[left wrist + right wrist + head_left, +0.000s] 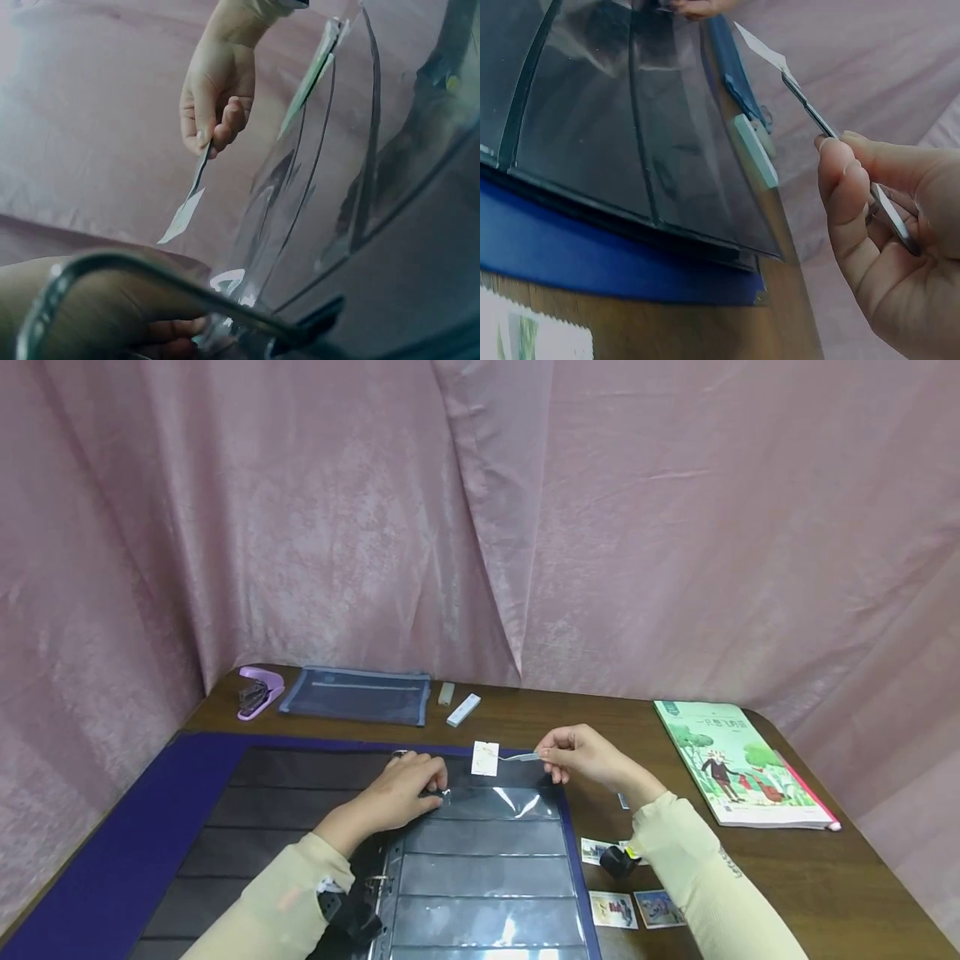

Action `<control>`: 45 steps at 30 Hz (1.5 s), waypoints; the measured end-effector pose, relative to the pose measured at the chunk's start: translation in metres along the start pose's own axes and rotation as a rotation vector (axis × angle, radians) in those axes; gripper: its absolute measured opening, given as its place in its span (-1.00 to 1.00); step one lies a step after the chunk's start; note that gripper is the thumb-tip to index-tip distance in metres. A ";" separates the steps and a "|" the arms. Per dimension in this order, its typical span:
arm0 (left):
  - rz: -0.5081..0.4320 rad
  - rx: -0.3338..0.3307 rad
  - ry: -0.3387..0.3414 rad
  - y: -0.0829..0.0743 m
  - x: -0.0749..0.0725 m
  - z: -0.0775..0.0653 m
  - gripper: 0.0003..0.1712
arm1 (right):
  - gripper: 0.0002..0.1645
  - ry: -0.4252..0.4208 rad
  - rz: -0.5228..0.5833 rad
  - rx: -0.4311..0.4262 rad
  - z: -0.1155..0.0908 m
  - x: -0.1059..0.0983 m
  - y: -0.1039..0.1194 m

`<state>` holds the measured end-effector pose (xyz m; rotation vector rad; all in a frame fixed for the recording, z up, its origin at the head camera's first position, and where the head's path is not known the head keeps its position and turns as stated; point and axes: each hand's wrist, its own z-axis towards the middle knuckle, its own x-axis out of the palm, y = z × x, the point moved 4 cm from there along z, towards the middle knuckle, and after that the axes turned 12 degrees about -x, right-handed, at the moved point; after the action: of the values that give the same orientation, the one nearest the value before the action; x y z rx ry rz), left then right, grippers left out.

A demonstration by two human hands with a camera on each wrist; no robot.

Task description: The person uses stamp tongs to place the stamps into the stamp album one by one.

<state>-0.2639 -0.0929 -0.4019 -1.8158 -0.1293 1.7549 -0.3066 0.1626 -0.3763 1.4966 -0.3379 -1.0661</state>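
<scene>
In the head view my right hand (588,758) grips metal tweezers (527,757) between thumb and fingers. A small white stamp (485,759) with a faint print is caught in their tip, above the top of a stamp album. My left hand (405,789) pinches a clear pocket page (483,837) near its upper inner corner. In the left wrist view that page stands lifted and bent beside a metal binder ring (150,262). The right wrist view shows the stamp (761,46) nearly edge-on, away from the pockets.
Several stamps (613,910) lie on the brown table right of the album's blue cover (90,852). A green book (738,768) rests farther right. Along the back are a purple stapler-like item (262,693), a blue mesh pouch (356,696) and a white block (463,710). Pink curtains hang behind.
</scene>
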 end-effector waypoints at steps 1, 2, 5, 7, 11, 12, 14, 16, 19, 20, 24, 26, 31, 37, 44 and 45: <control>-0.026 -0.009 -0.010 0.002 0.000 0.001 -0.82 | -0.68 -0.005 0.003 0.004 0.003 0.002 -0.001; -0.056 -0.023 -0.019 0.004 0.001 0.002 -0.85 | -0.68 -0.013 0.005 0.009 0.006 0.005 -0.002; -0.156 -0.076 -0.029 0.011 0.003 0.005 -0.89 | -0.70 -0.031 0.013 0.012 0.013 0.011 -0.005; -0.213 -0.106 -0.027 0.013 0.004 0.006 -0.90 | -0.71 -0.037 0.019 0.010 0.016 0.015 -0.007; -0.277 -0.135 -0.023 0.014 0.005 0.007 -0.89 | -0.72 -0.039 0.023 0.015 0.019 0.021 -0.010; -0.285 -0.140 -0.022 0.014 0.005 0.007 -0.88 | -0.72 -0.037 0.020 0.020 0.020 0.022 -0.010; -0.291 -0.148 -0.025 0.014 0.005 0.006 -0.87 | -0.73 -0.036 0.014 0.031 0.020 0.025 -0.006; -0.299 -0.152 -0.027 0.015 0.005 0.006 -0.86 | -0.74 -0.035 0.005 0.037 0.021 0.028 -0.005; -0.312 -0.159 -0.036 0.015 0.005 0.006 -0.85 | -0.75 -0.031 -0.012 0.041 0.022 0.033 -0.005; -0.316 -0.162 -0.039 0.015 0.005 0.006 -0.85 | -0.76 -0.029 -0.017 0.041 0.022 0.034 -0.005; -0.322 -0.167 -0.050 0.015 0.004 0.006 -0.84 | -0.77 -0.024 -0.045 0.037 0.024 0.036 -0.007; -0.322 -0.165 -0.056 0.015 0.004 0.006 -0.83 | -0.78 -0.018 -0.059 0.042 0.024 0.037 -0.006; -0.320 -0.166 -0.061 0.013 0.002 0.006 -0.83 | -0.79 0.024 -0.078 0.051 0.024 0.039 -0.004; -0.316 -0.158 -0.052 0.012 0.002 0.006 -0.84 | -0.79 0.083 -0.084 0.061 0.026 0.041 -0.001; -0.307 -0.144 -0.057 0.013 0.002 0.006 -0.83 | -0.81 0.135 -0.114 0.068 0.030 0.044 0.001; -0.308 -0.144 -0.057 0.013 0.003 0.006 -0.83 | -0.81 0.139 -0.116 0.076 0.030 0.044 0.001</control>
<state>-0.2737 -0.0999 -0.4099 -1.7367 -0.5410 1.6116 -0.3055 0.1113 -0.3898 1.6649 -0.1978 -1.0429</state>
